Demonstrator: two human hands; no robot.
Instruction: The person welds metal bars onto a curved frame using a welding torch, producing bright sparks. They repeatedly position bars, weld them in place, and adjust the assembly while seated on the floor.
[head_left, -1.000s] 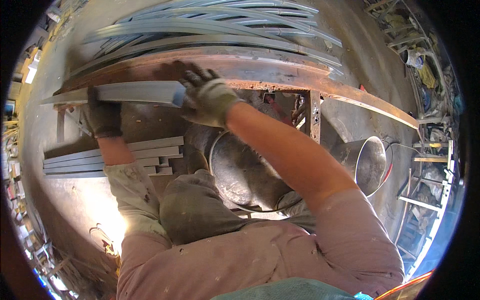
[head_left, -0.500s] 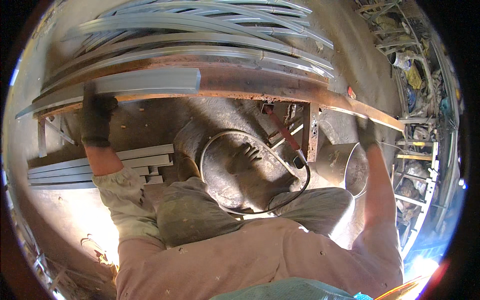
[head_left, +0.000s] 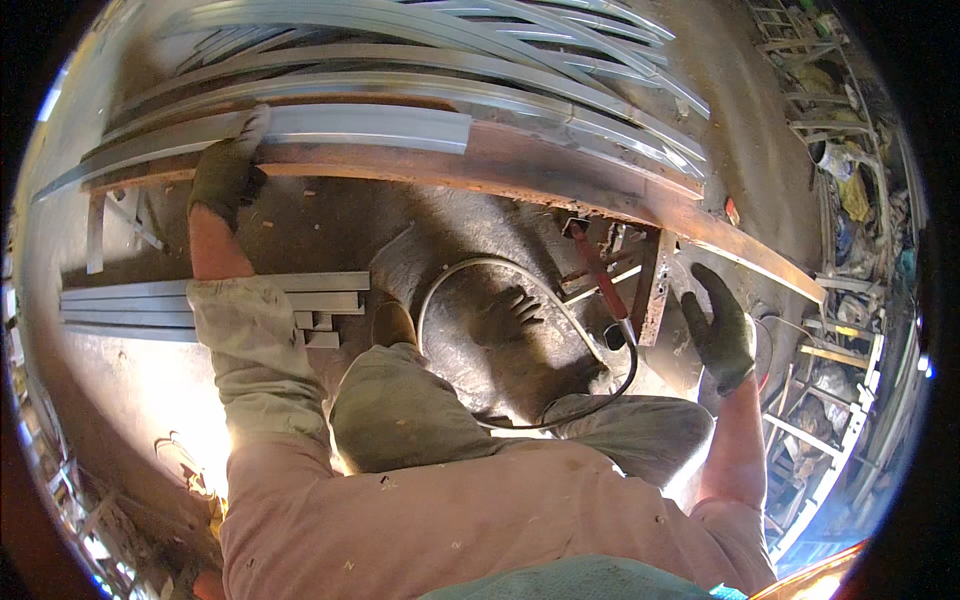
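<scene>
A long grey metal profile [head_left: 370, 128] lies along the top of a rusty steel beam [head_left: 560, 180], its cut end toward the middle. My gloved left hand [head_left: 226, 176] is closed over the profile left of its middle, the fingers reaching across its top. Some of that grip is hidden by the hand itself. To the right, my gloved right hand [head_left: 722, 335] hangs in the air on my side of the beam, fingers apart and holding nothing. Nearest it is the beam's rusty support leg [head_left: 654, 285], and a red-handled tool [head_left: 598, 272] with a hose leans by that leg.
Several long grey profiles [head_left: 420, 60] lie crossed beyond the beam. On the floor at left is a stack of shorter square tubes [head_left: 130, 304]. The hose [head_left: 428, 305] loops on the floor before my knees. A cluttered rack [head_left: 835, 270] stands along the right.
My right hand has come off the right part of the beam, drawn nearer, and opened. The grey profile has shifted right along the beam with my left hand. The whole view has shifted slightly.
</scene>
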